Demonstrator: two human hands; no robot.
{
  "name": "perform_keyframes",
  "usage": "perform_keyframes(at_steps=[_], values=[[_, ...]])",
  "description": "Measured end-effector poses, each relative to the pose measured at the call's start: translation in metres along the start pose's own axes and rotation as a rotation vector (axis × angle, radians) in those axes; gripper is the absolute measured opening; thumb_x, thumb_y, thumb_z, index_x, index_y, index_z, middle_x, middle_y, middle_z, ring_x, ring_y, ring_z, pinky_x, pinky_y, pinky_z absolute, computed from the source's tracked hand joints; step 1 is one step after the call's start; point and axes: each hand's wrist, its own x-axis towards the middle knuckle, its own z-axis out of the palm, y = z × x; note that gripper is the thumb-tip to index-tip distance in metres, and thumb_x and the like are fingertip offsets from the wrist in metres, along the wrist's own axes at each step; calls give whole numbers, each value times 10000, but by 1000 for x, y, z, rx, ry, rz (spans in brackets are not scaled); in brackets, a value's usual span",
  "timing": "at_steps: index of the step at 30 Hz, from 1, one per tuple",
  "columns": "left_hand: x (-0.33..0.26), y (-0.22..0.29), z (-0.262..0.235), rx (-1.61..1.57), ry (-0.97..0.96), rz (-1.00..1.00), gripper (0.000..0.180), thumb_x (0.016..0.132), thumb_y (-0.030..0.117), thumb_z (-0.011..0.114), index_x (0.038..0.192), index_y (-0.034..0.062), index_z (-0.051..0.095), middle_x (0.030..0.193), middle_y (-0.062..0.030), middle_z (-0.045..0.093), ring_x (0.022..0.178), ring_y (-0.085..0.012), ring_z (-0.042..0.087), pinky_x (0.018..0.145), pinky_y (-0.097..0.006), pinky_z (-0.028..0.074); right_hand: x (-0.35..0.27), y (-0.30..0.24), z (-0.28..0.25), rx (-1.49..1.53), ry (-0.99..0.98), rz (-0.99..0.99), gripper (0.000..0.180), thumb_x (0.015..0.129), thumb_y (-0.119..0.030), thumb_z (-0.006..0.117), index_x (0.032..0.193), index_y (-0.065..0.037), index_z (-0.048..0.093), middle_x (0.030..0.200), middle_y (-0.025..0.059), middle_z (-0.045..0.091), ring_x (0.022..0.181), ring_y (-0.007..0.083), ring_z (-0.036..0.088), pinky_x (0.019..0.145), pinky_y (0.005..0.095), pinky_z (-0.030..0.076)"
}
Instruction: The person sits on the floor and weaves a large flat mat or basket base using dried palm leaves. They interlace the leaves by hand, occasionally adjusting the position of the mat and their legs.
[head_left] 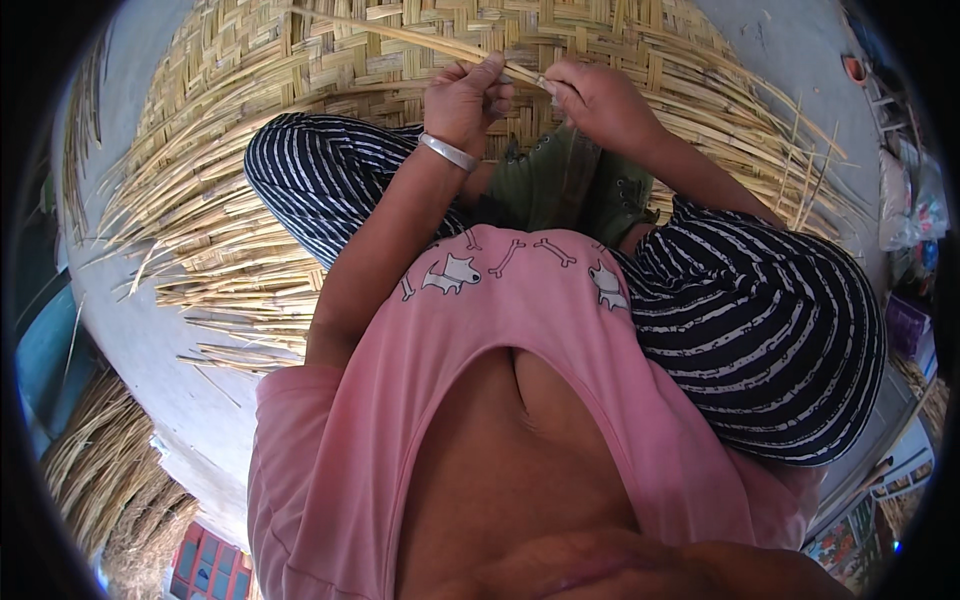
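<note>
Between my two hands stretches a pale straw-coloured reed strip (400,32), its long end reaching toward the far left. My left hand (468,105), with a silver bangle at the wrist, pinches the strip between thumb and fingers. Close by on the right, my right hand (605,100) is closed on the strip's near end, thumb against the fingers. Something small and pale shows at the right fingertips, too small to tell. Both hands are raised over a woven reed mat (330,60), whose far part is a tight zigzag weave.
Loose unwoven reed ends (230,290) spread out at the mat's left side, and more (800,170) at the right. Green shoes (560,180) rest on the mat between my crossed legs. A reed bundle (100,470) lies at the lower left; plastic bags (915,200) sit at the right.
</note>
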Motion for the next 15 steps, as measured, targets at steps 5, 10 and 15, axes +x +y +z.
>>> perform_keyframes(at_steps=[5,10,15], values=[[0,3,-5,47,-69,-56,148,918,159,723,938,47,628,767,-53,665,594,-133,657,515,-246,522,0,-10,-5,-321,29,-71,195,964,-226,598,1087,-81,644,859,190,669,763,388,649,670,436,528],[-8,2,-11,138,-79,-26,165,954,168,659,982,5,661,794,-68,679,678,-157,676,587,-269,528,-1,2,2,247,-162,113,236,981,-230,620,1124,-44,640,879,94,685,712,198,667,675,348,532],[-12,4,-26,108,-266,-43,180,969,176,649,1011,6,688,810,-67,701,713,-145,683,636,-259,536,-1,1,-5,724,-392,314,270,989,-219,626,1139,5,641,930,42,676,793,123,645,771,278,510]])
